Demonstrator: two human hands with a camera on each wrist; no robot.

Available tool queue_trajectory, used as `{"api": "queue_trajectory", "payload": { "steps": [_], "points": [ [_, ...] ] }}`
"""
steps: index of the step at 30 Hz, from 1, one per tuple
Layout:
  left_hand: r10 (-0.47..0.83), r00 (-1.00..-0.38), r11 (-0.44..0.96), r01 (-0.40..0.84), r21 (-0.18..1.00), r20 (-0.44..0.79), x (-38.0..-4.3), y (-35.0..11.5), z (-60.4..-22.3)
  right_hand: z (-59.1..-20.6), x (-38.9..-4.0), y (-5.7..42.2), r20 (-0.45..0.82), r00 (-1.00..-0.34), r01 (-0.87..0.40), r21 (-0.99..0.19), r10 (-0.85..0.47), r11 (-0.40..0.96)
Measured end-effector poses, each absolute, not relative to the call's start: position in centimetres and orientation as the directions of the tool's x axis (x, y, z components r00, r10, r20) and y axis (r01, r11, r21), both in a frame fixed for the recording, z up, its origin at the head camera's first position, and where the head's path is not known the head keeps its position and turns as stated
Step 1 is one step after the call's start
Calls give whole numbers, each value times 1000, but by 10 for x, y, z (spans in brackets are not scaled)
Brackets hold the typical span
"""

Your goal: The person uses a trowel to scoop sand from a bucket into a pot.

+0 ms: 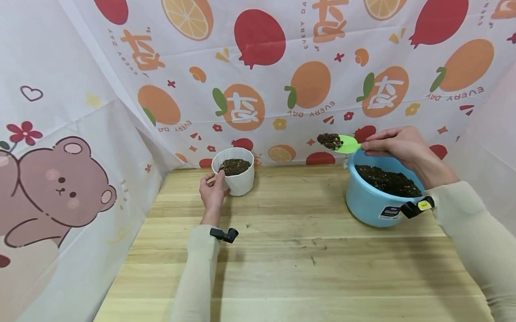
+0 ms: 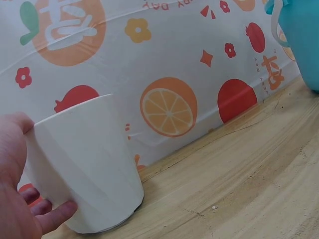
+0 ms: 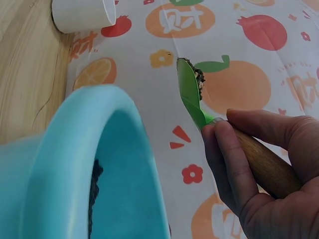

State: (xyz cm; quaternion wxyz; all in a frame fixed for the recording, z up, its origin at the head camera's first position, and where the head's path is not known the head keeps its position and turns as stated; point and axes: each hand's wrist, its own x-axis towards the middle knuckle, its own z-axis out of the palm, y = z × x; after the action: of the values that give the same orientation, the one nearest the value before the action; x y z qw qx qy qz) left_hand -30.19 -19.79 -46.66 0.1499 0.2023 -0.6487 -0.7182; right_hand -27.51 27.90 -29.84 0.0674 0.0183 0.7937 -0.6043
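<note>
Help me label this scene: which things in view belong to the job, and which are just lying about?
Belong to the job:
- green scoop with dark soil
- white pot
- blue bucket
- left hand, right hand

Just about:
- dark crumbs on the wooden table
- printed cloth

Bright head view, dimmer wrist views, soft shadows

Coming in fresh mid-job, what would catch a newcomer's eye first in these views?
Probably the light-blue bucket of dark soil at the wooden table's right, where the right hand holds a green-bladed trowel with a clump of soil near the rim. Next, the white flowerpot left of it, gripped by the left hand. Behind both hangs a bright fruit-print cloth.
</note>
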Motion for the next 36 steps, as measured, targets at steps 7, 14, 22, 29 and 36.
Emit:
{"api": "queue_trajectory", "payload": {
  "steps": [7,14,22,29,36],
  "points": [
    [-469,-878,-105,-53,993,-97,-299,-199,-464,-295,-282,260,-131,-990,112,-958,-55,264],
    [-489,-865,-117,-62,991,-111,-300,-198,-467,-294,-291,243,-145,-986,123,-964,-80,237],
    [-519,-848,-113,-51,992,-102,-300,-194,-462,-293,-301,222,-119,-989,94,-967,-92,238],
    [-545,-833,-101,-50,994,-97,-300,-196,-462,-292,-306,206,-116,-987,90,-970,-107,224],
    [-535,-839,-119,-42,992,-99,-299,-195,-462,-292,-312,195,-118,-987,93,-975,-112,203]
  ]
}}
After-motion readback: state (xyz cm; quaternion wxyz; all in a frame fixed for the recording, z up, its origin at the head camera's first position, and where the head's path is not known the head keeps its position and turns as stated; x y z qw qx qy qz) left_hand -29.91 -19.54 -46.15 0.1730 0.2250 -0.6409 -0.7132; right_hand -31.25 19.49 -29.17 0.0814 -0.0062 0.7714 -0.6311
